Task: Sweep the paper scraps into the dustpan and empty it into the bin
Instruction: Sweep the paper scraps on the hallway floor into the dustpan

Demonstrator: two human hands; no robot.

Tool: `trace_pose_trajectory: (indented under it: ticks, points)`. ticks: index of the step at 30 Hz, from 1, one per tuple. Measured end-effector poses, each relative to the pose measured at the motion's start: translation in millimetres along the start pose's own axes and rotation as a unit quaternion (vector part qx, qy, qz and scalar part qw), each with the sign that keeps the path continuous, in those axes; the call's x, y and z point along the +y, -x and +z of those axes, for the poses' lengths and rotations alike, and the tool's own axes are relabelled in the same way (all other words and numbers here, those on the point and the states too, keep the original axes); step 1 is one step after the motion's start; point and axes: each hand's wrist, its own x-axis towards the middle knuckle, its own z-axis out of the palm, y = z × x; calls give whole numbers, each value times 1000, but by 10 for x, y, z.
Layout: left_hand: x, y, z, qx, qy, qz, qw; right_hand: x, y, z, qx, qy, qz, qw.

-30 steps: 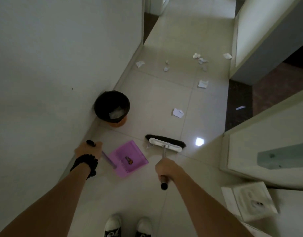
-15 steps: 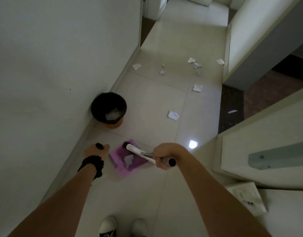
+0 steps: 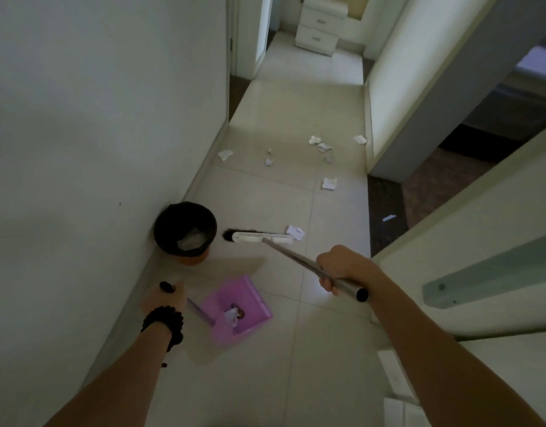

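Observation:
My left hand (image 3: 165, 298) grips the black-tipped handle of a purple dustpan (image 3: 247, 300) that rests on the floor tiles with a white scrap (image 3: 232, 312) inside. My right hand (image 3: 339, 268) holds the metal pole of a broom; the broom head (image 3: 259, 237), white with black bristles, lies on the floor beyond the dustpan, just right of the black bin (image 3: 185, 229). A paper scrap (image 3: 295, 232) sits at the broom head's right end. Several more scraps (image 3: 329, 182) are scattered farther down the hallway. The bin holds crumpled paper.
A wall runs along the left, with the bin against it. An open doorway (image 3: 450, 155) and a door panel (image 3: 481, 241) are on the right. A white drawer unit (image 3: 319, 29) stands at the hallway's far end.
The broom head left the dustpan and swung forward to the floor beside the nearest scrap. A scrap now lies in the dustpan. My left hand stayed on the dustpan handle.

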Motion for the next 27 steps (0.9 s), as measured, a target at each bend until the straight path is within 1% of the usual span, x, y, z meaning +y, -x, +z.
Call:
trace_pose_trajectory:
  ticks: [1, 2, 3, 4, 5, 6, 7, 8, 9, 11, 13, 14, 15, 16, 18, 20, 22, 24, 26, 27]
  points:
    - [68, 15, -53, -4, -13, 10, 1000, 42, -1, 10, 24, -5, -11, 1000]
    - [124, 5, -80, -11, -22, 26, 999, 99, -12, 11, 21, -51, -3, 998]
    - [174, 13, -102, -23, -36, 39, 998, 173, -47, 8, -16, -158, 28, 987]
    - [227, 8, -110, -30, -44, 52, 997, 258, -81, -15, -71, -306, 68, 947]
    - [278, 18, -108, -28, -36, 61, 997, 339, -140, -21, -121, -440, 102, 884]
    - [355, 23, -112, -23, -16, 62, 998, 402, -205, -43, -158, -531, 121, 824]
    - [439, 19, -110, -19, -9, 68, 997, 448, -259, -61, -183, -581, 129, 782]
    - [491, 1, -91, -16, -13, 75, 997, 485, -294, -76, -195, -604, 133, 761]
    - [562, 3, -84, -19, -25, 80, 996, 507, -334, -91, -188, -606, 127, 762]
    - [696, -23, -23, -16, 0, 66, 998, 567, -355, -132, -122, -544, 111, 823]
    - [760, -42, -6, -5, 55, 48, 997, 641, -365, -152, -47, -418, 76, 904]
    - [801, -53, 12, -2, 73, 42, 996, 678, -390, -179, -21, -326, 52, 944]
    - [927, -62, 69, 6, 87, 38, 995, 709, -477, -275, 9, -250, 30, 968]
    - [1017, -75, 103, 16, 88, 41, 995, 736, -543, -355, 27, -194, 26, 980]
    - [1274, -103, 176, 33, 85, 49, 995, 747, -721, -588, 51, -138, 38, 988]
    - [1506, -117, 238, 40, 90, 49, 994, 724, -957, -812, 63, -111, 55, 990]
    - [1824, -162, 366, 38, 101, 40, 993, 706, -1234, -1038, 52, -86, 72, 992]
    - [2129, -266, 472, 48, 98, 44, 993, 740, -1486, -1208, 42, -87, 80, 992]
    - [2448, -373, 566, 64, 75, 61, 993, 693, -1667, -1381, 51, -24, 83, 995]
    - [2589, -426, 599, 68, 61, 72, 993, 637, -1750, -1466, 44, -28, 89, 995]
